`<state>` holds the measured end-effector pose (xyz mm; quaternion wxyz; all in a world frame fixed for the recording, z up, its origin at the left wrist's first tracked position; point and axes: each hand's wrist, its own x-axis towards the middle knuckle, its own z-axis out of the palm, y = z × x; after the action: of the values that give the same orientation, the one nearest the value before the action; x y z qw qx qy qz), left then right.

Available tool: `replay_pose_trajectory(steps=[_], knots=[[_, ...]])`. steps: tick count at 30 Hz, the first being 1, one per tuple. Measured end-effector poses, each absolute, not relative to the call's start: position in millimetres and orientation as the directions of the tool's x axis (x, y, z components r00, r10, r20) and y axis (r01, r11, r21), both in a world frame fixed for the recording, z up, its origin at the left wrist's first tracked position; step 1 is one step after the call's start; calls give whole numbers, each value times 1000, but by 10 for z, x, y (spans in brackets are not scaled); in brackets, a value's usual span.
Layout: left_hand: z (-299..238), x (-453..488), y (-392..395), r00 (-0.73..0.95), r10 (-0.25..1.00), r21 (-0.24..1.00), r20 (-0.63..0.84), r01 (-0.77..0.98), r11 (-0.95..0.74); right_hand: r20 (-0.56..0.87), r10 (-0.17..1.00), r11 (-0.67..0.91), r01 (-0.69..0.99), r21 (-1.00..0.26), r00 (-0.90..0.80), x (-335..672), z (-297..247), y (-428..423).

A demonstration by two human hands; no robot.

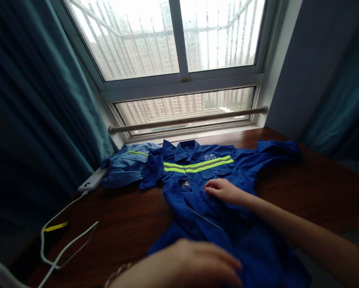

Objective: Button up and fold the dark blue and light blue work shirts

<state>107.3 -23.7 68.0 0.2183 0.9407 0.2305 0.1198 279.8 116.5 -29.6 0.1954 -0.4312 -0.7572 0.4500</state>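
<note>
A blue work garment (179, 200) with a collar, a yellow-green and grey reflective stripe and a white chest logo lies spread on the wooden table. Its front zipper edge shows below the stripe, and the lower part is rumpled. My right hand (223, 191) is over the front, just below the chest pocket, with fingers curled and the fingertips close together; whether fabric is pinched there cannot be made out. Low in the view, my left hand (185, 264) is blurred above the lower part of the garment, its fingers stretched toward the right and seemingly holding nothing.
A folded lighter-blue garment (127, 166) sits at the back left of the wooden table (122, 218). Beside it is a white device (92, 180) with a white cable (55, 218). A yellow strip (56, 227) lies near the left edge. A rail (188, 120) crosses the window behind.
</note>
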Motion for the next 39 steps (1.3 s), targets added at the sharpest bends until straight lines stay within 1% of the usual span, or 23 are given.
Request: replay_pose_trajectory(steps=[1, 2, 3, 4, 5, 7, 8, 10, 15, 21, 23, 25, 27, 29, 31, 34, 36, 39], knots=[[629, 998, 1, 769, 626, 473, 127, 508, -720, -12, 842, 332, 535, -777, -540, 2720, -345, 1283], [541, 930, 285, 633, 758, 465, 156, 630, -622, 57, 848, 412, 587, -697, -527, 2631, -401, 1405], [419, 872, 601, 510, 842, 439, 175, 725, -530, 106, 850, 463, 636, -618, -516, 2535, -463, 1530], [270, 822, 929, 387, 900, 398, 201, 807, -437, 138, 853, 490, 681, -544, -504, 2438, -530, 1653], [105, 780, 1246, 297, 931, 345, 213, 868, -356, 156, 855, 503, 722, -475, -494, 2348, -601, 1773], [-240, 707, 1780, 194, 970, 218, 144, 950, -222, 136, 868, 492, 789, -367, -478, 2220, -741, 1999], [-403, 672, 1973, 198, 971, 157, 135, 963, -219, 110, 877, 476, 815, -331, -467, 2195, -806, 2105], [-688, 592, 2213, 189, 974, 122, 129, 971, -204, 59, 899, 432, 854, -289, -435, 2228, -919, 2307], [-1115, 368, 2431, 198, 947, 73, 252, 972, -222, 43, 935, 351, 906, -237, -351, 2601, -1064, 2771], [-1189, 291, 2865, 200, 939, 68, 280, 971, -228, 121, 968, 240, 954, -181, -220, 2831, -1067, 3112], [-1181, 304, 2970, 185, 937, 72, 296, 974, -215, 191, 958, 245, 955, -164, -213, 2797, -1033, 3091], [-1175, 313, 3001, 188, 931, 82, 313, 971, -224, 274, 930, 296, 942, -157, -246, 2715, -978, 2995], [-1165, 318, 2957, 215, 916, 92, 338, 961, -260, 320, 903, 355, 917, -181, -286, 2582, -919, 2847], [-1143, 331, 2865, 251, 899, 94, 359, 949, -302, 306, 901, 385, 891, -242, -306, 2417, -877, 2679], [-1105, 365, 2760, 277, 883, 72, 380, 942, -327, 248, 916, 382, 876, -296, -315, 2257, -867, 2526], [-1040, 450, 2656, 256, 871, 34, 419, 954, -297, 186, 929, 365, 881, -302, -321, 2118, -894, 2385], [-1005, 500, 2639, 201, 893, 85, 404, 963, -255, 170, 934, 353, 888, -293, -315, 2105, -917, 2358], [-969, 511, 2670, 153, 953, 277, 263, 934, -226, 167, 939, 338, 892, -301, -300, 2137, -937, 2368]])
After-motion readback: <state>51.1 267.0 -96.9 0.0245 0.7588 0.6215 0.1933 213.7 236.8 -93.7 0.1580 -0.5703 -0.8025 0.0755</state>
